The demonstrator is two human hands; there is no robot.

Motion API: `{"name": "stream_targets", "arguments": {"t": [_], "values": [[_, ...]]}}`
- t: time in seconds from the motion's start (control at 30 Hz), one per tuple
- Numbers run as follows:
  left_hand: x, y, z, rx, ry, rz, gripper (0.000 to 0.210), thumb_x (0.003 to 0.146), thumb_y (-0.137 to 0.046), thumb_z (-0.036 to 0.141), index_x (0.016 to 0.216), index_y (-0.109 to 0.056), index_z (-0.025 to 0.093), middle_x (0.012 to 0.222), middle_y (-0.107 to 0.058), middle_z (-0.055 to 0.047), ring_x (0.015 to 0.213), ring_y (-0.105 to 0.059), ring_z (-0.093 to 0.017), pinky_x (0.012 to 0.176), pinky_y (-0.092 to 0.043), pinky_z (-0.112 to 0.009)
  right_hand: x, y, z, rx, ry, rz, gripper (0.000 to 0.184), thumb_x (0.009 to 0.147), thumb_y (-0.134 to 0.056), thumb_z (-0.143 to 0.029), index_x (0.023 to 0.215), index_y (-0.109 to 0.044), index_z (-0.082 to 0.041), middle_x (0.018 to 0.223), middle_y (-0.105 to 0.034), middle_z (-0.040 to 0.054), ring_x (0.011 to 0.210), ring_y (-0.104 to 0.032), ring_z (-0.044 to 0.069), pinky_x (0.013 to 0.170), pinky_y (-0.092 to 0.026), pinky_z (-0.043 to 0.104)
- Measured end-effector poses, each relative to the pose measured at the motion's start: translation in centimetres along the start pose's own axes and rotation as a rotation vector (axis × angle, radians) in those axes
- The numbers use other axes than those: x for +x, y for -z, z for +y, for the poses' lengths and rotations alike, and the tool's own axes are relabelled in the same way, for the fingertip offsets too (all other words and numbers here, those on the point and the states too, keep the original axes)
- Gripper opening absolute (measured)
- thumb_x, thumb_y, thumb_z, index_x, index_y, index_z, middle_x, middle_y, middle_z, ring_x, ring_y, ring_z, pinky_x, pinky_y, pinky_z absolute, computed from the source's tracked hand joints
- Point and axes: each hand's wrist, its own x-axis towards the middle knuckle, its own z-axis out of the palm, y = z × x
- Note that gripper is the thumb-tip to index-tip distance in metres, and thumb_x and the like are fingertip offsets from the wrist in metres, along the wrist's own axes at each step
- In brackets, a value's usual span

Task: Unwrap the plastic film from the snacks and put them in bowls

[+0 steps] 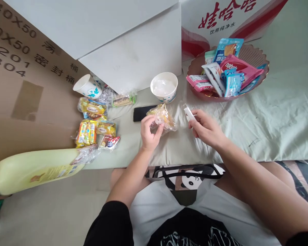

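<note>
My left hand (150,132) pinches a clear plastic-wrapped snack (164,118), yellowish-orange inside, between thumb and fingers. Its crinkled wrapper overlaps the right part of a black phone (141,113) lying on the cloth. To the right, my right hand (204,126) is closed around a slim white tool (189,112), with a small shiny tip pointing up and away from me. I cannot make out the tool's exact kind. It is held apart from the snack. Just beyond both hands stands a white paper bowl (164,88) with clear plastic in it.
A pink scalloped basket (254,56) of snack packets stands at back right, before white boxes (143,58). At left are a tilted paper cup (87,86), several wrapped snacks (92,131), a pale yellow bottle (41,167) and a cardboard box (28,102). Green cloth (284,119) covers the surface.
</note>
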Motion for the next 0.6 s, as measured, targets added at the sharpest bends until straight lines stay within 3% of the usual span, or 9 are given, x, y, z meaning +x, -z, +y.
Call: {"name": "stream_targets", "arguments": {"t": [0.07,0.2,0.37,0.6], "values": [[-0.1,0.2,-0.2,0.111,-0.118,0.033,0.027,0.094,-0.065,0.046,0.108,-0.066,0.024,0.115,-0.065,-0.009,0.112,-0.066,-0.024,0.095,-0.057,-0.04,-0.1,-0.4,-0.3,0.126,-0.025,-0.034,0.031,0.098,-0.047,-0.05,0.099,-0.059,-0.021,0.074,-0.057,-0.0016,0.049,-0.046,0.009,0.048,-0.037,0.026],[0.2,0.7,0.1,0.189,-0.288,0.053,0.018,0.096,-0.064,0.03,0.111,-0.068,0.021,0.117,-0.067,-0.01,0.109,-0.068,-0.021,0.092,-0.06,-0.038,-0.1,-1.5,-0.8,0.193,-0.037,-0.096,0.042,0.095,-0.055,-0.06,0.09,-0.063,-0.02,0.067,-0.053,-0.0019,0.052,-0.047,0.01,0.05,-0.039,0.025],[0.4,0.8,0.2,0.086,-0.304,0.046,0.019,0.094,-0.064,0.017,0.112,-0.067,0.021,0.117,-0.069,-0.009,0.111,-0.069,-0.02,0.093,-0.06,-0.035,-0.2,-2.8,-0.3,0.316,-0.078,-0.285,0.046,0.091,-0.062,-0.065,0.094,-0.062,-0.019,0.071,-0.063,0.0004,0.053,-0.058,0.012,0.05,-0.047,0.026],[0.3,1.0,0.3,0.132,-0.329,0.002,0.008,0.096,-0.064,0.022,0.097,-0.072,0.023,0.114,-0.072,-0.007,0.108,-0.069,-0.02,0.093,-0.06,-0.038,-0.4,-3.5,-0.3,0.296,-0.119,-0.288,0.045,0.09,-0.063,-0.063,0.096,-0.062,-0.019,0.071,-0.065,0.0004,0.048,-0.058,0.01,0.045,-0.046,0.024]]}}
